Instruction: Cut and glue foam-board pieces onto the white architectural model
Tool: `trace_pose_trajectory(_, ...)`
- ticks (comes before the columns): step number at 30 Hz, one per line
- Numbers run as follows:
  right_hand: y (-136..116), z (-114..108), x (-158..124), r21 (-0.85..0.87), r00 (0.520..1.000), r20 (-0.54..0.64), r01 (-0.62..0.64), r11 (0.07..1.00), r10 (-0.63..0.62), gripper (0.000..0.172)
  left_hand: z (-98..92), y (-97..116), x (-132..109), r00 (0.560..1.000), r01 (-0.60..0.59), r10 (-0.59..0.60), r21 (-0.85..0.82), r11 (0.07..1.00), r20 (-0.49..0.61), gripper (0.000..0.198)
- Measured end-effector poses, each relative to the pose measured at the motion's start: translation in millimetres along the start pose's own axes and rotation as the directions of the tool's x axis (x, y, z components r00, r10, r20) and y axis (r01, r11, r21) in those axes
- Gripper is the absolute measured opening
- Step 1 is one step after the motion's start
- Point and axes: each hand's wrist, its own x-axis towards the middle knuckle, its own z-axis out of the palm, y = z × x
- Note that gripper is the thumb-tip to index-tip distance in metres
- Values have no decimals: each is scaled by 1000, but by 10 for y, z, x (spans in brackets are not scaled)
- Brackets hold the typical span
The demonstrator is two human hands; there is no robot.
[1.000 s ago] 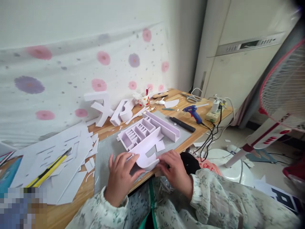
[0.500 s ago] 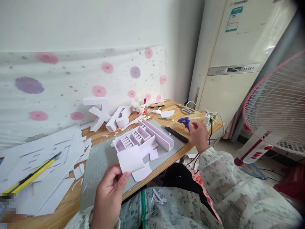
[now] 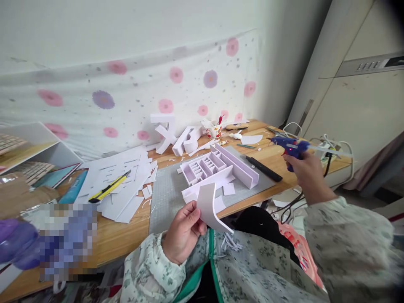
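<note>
My left hand (image 3: 186, 225) pinches a curved white foam board piece (image 3: 208, 207) by its left edge, above the front edge of the table. Over the table's right side, my right hand (image 3: 307, 172) grips a blue hot glue gun (image 3: 290, 147), its nozzle pointing left and a glue stick out of its back. A white foam board assembly with small compartments (image 3: 205, 170) lies on the grey cutting mat (image 3: 168, 214). Beside it stretches a long foam channel (image 3: 241, 170). A small square foam piece (image 3: 229, 189) rests in front.
A black-handled tool (image 3: 264, 168) lies at the mat's right. Cut foam sheets (image 3: 109, 176) bear a yellow utility knife (image 3: 110, 188). White foam characters (image 3: 166, 136) and a paper cup (image 3: 213, 130) stand by the wall. A cord runs to a power strip (image 3: 326, 153).
My right hand has taken up the glue gun and lifted it off the table. My left hand has turned the foam piece so that its curve shows. The view has swung left.
</note>
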Motion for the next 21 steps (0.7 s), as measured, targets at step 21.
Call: trace_pose_trajectory(21, -765, -412, -1669, 646, 674, 514, 102, 757, -530, 15, -57, -123, -66, 996, 44, -48, 50, 998, 71, 30)
